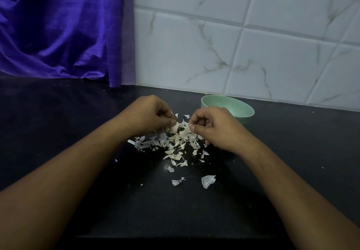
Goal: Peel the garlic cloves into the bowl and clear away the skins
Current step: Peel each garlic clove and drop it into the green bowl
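Observation:
Both hands hover over a heap of white garlic skins (175, 142) on the black counter. My left hand (150, 114) has its fingers curled and pinches a pale garlic clove (174, 127) at the fingertips. My right hand (212, 127) is curled too and pinches a strip of skin (186, 124) just right of the clove. A pale green bowl (239, 106) stands behind my right hand near the wall; my hand hides the part of its inside facing me.
Loose skin scraps lie nearer to me, the largest piece (208, 180) at front right. A purple curtain (58, 29) hangs at the back left down to the counter (58, 113). A white marbled tile wall (253, 45) closes the back.

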